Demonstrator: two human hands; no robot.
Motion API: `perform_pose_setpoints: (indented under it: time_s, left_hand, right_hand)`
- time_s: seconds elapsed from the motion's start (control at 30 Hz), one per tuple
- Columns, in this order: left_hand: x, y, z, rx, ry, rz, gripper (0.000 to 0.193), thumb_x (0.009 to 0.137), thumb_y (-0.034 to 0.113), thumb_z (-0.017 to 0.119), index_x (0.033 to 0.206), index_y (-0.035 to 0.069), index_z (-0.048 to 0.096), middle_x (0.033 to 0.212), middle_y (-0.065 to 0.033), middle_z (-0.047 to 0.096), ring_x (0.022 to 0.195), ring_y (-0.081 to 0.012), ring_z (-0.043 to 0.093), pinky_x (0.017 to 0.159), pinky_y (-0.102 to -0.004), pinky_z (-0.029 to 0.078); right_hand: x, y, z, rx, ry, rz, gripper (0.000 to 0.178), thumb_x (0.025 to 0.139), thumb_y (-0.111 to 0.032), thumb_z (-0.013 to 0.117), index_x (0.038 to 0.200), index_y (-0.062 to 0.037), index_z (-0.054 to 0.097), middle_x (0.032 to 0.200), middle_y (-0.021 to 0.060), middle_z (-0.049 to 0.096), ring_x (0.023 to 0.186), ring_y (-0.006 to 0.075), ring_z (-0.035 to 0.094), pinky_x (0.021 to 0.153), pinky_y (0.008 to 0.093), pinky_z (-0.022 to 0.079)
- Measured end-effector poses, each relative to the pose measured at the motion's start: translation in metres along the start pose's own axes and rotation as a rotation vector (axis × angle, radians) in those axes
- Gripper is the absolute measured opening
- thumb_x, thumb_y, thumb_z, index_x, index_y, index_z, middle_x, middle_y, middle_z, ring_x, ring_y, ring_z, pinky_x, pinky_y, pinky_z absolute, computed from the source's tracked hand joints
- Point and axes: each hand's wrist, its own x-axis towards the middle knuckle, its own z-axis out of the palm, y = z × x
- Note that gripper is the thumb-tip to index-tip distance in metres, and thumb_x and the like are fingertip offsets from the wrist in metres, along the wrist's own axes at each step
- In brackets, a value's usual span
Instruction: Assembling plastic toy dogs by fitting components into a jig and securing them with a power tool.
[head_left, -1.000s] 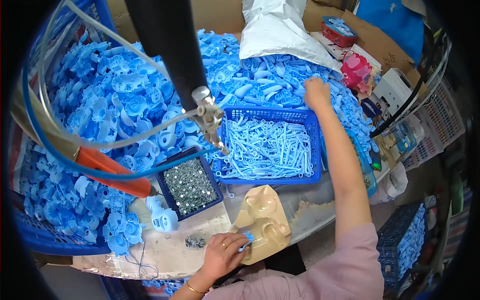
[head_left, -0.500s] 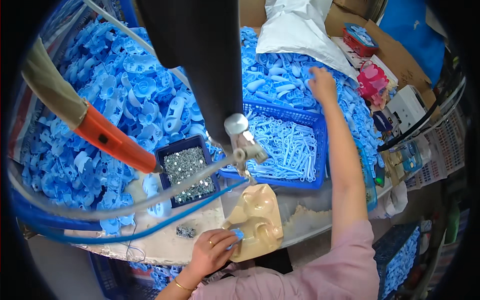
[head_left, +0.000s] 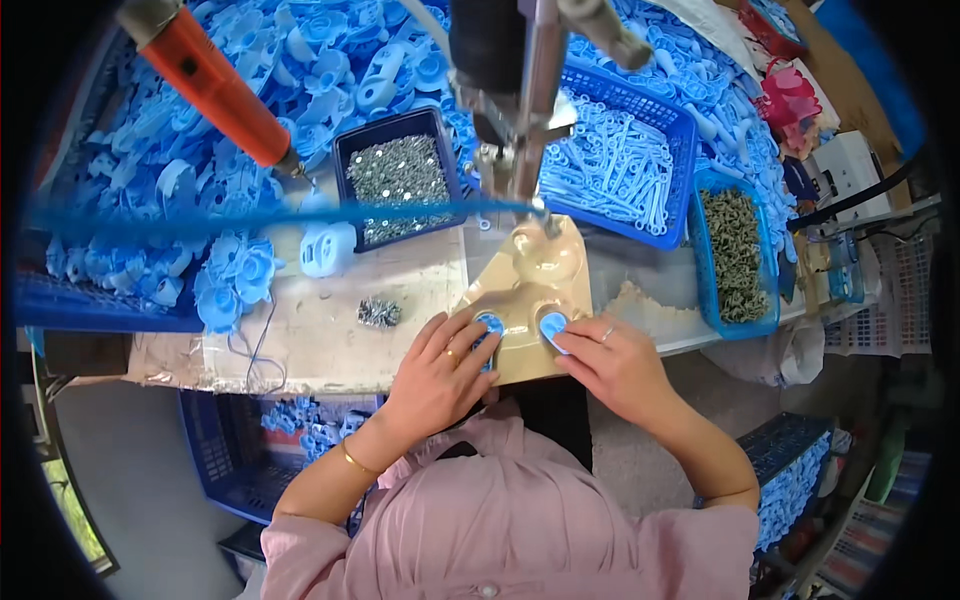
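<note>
A tan moulded fixture (head_left: 515,350) with rounded hollows lies at the table's front edge. My left hand (head_left: 437,368) rests at its left side, fingers closed over a small blue plastic piece (head_left: 489,324) that they partly cover. On the other side, my right hand (head_left: 622,368) pinches an oval blue plastic piece (head_left: 552,326) at the fixture's right hollow. Whether that piece is seated in the hollow I cannot tell. Above the fixture's far end hangs the metal head of a machine (head_left: 528,150), its tip close to the fixture.
A dark tray of small metal screws (head_left: 395,180) and an orange power screwdriver (head_left: 215,85) are at left. Blue plastic parts (head_left: 320,50) heap behind. A blue basket (head_left: 680,185) holds light-blue links; a teal tray (head_left: 768,310) holds small brownish metal parts. Loose screws (head_left: 379,312) lie near my left hand.
My right hand has come back from the far parts heap to the fixture, now with a blue piece. My left hand stays at the fixture's left side. The view has tilted down.
</note>
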Motion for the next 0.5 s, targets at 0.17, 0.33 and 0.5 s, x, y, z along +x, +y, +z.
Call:
perform_pose_setpoints:
  time_s: [0.17,0.33,0.5]
  left_hand:
    - [-0.013,0.005,0.01,0.046,0.067,-0.032,0.042,0.087,0.023,0.07,0.126,0.009,0.064,0.128,-0.0101,0.059,0.129,-0.0295,0.051,0.113,-0.0509,0.037]
    - [-0.024,-0.005,-0.006,-0.054,0.175,-0.098,0.047,0.084,0.016,0.072,0.129,0.011,0.062,0.128,-0.0112,0.06,0.126,-0.0317,0.053,0.112,-0.0501,0.037]
    - [-0.01,-0.081,-0.04,0.355,0.488,-0.39,0.066,0.079,0.004,0.071,0.142,0.012,0.052,0.129,-0.013,0.061,0.122,-0.0362,0.053,0.102,-0.0465,0.046]
  right_hand:
    - [-0.004,-0.015,0.015,-0.286,0.046,-0.165,0.031,0.074,-0.014,0.08,0.103,-0.0082,0.074,0.107,0.0023,0.068,0.104,0.0257,0.061,0.085,0.0404,0.049]
    - [-0.016,-0.013,0.016,-0.361,0.048,-0.138,0.027,0.074,-0.013,0.08,0.099,-0.0079,0.073,0.109,0.0021,0.068,0.107,0.0274,0.06,0.09,0.043,0.045]
    - [-0.006,-0.022,0.015,-0.275,0.146,-0.112,0.021,0.075,-0.005,0.079,0.095,-0.0065,0.073,0.107,0.0055,0.07,0.106,0.0295,0.059,0.091,0.0425,0.046]
